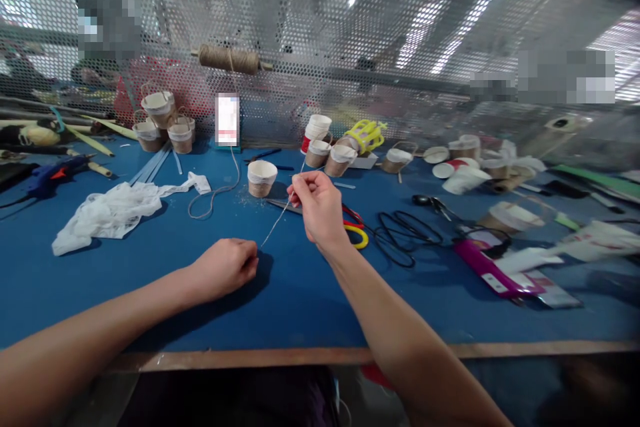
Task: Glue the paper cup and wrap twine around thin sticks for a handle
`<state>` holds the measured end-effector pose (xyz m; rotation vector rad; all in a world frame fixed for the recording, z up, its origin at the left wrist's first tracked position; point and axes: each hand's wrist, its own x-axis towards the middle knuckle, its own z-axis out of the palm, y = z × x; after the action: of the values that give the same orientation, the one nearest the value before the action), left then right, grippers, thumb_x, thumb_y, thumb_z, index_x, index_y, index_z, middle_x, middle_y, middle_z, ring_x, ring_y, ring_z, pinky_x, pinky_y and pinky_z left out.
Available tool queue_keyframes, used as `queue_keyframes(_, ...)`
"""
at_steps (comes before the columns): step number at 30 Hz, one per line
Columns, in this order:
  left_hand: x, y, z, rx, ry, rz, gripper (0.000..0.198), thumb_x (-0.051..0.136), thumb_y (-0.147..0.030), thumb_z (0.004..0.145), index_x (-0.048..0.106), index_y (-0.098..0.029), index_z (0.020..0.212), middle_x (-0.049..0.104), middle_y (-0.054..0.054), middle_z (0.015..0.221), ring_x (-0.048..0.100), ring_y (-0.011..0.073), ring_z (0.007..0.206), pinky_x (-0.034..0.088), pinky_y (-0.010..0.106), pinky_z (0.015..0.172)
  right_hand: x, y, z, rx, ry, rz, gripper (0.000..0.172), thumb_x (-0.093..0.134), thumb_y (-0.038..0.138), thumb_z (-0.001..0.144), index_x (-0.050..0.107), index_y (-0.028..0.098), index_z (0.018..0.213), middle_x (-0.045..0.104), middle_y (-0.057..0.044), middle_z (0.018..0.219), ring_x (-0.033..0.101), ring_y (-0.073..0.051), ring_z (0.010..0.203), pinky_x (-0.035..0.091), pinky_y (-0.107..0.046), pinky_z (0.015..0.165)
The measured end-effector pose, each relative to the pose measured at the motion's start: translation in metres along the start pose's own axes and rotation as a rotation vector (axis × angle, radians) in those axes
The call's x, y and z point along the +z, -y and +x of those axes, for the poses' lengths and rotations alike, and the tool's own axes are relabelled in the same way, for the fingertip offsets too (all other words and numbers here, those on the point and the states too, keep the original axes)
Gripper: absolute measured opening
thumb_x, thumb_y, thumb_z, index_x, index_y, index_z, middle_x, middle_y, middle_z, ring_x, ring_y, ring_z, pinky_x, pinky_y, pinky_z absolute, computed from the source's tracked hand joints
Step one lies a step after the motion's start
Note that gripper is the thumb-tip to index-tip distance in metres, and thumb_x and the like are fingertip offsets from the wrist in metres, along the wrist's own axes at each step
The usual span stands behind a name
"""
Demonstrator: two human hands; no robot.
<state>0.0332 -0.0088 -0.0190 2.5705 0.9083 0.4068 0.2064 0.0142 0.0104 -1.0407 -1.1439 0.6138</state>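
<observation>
My right hand [320, 210] is raised over the middle of the table, thumb and fingertips pinched on a thin piece of twine [276, 222]. A short end sticks up above the fingers; the rest slants down toward my left hand [227, 269], which is closed low over the table. What its fingers hold, if anything, is hidden. Just beyond the hands stands a small cup [262, 179] with a white rim band and a brown, twine-like lower part, without a handle. Scissors [356, 235] with red and yellow handles lie partly behind my right hand.
A twine spool [229, 59] hangs on the mesh, its strand running down to the table. White lace fabric [113, 217] and a blue glue gun [53, 177] lie left. Several handled cups [341, 159] stand behind. Right are a black cord [407, 237] and a purple packet [493, 270].
</observation>
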Motion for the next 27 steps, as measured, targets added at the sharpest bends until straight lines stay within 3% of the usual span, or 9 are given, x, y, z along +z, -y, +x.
queue_keyframes(6,-0.039,0.008,-0.003,-0.034,0.298,-0.247,0.033,0.043,-0.042,0.083,0.061,-0.015,0.086,0.065,0.004,0.078,0.055,0.0131,0.065,0.038,0.022,0.058,0.0,0.001,0.002,0.037,0.053,0.119,0.01,0.059,0.026,0.074,0.052,0.018,0.071,0.057,0.004,0.058,0.049,-0.006,0.049,0.04,-0.021,0.047)
queue_keyframes(10,-0.06,0.015,-0.004,-0.171,0.393,-0.195,0.049,0.038,-0.053,0.081,0.062,-0.013,0.067,0.062,0.004,0.062,0.049,0.0118,0.053,0.035,0.023,0.051,0.0,0.004,0.0,0.063,0.076,0.136,0.011,0.06,0.026,0.074,0.053,0.018,0.072,0.058,0.003,0.059,0.05,-0.006,0.05,0.04,-0.022,0.049)
queue_keyframes(13,-0.058,0.016,-0.001,-0.186,0.291,-0.285,0.044,0.04,-0.049,0.082,0.059,-0.014,0.065,0.062,0.004,0.063,0.051,0.012,0.056,0.037,0.024,0.055,0.001,0.005,-0.002,0.067,0.093,0.151,0.011,0.06,0.026,0.074,0.053,0.018,0.072,0.057,0.004,0.059,0.05,-0.006,0.049,0.04,-0.022,0.048)
queue_keyframes(16,-0.044,0.011,0.005,-0.128,0.126,-0.59,0.03,0.043,-0.04,0.083,0.057,-0.014,0.083,0.064,0.005,0.078,0.056,0.0126,0.069,0.042,0.026,0.067,0.004,0.006,-0.006,0.088,0.136,0.17,0.011,0.06,0.027,0.074,0.052,0.018,0.073,0.057,0.004,0.058,0.051,-0.006,0.05,0.04,-0.022,0.049)
queue_keyframes(20,-0.025,0.004,0.014,-0.179,0.135,-0.987,0.024,0.049,-0.035,0.08,0.055,-0.013,0.088,0.061,0.0,0.065,0.056,0.0105,0.056,0.042,0.025,0.057,0.007,0.005,-0.01,0.082,0.19,0.125,0.013,0.06,0.027,0.075,0.052,0.017,0.072,0.058,0.003,0.061,0.052,-0.007,0.053,0.041,-0.021,0.05)
queue_keyframes(27,-0.013,0.003,0.017,-0.26,0.042,-0.989,0.025,0.052,-0.038,0.079,0.051,-0.014,0.071,0.054,-0.004,0.054,0.047,0.0062,0.045,0.035,0.02,0.046,0.003,0.006,-0.008,0.204,0.184,0.178,0.015,0.063,0.027,0.072,0.052,0.017,0.07,0.057,0.004,0.056,0.052,-0.007,0.048,0.041,-0.02,0.044)
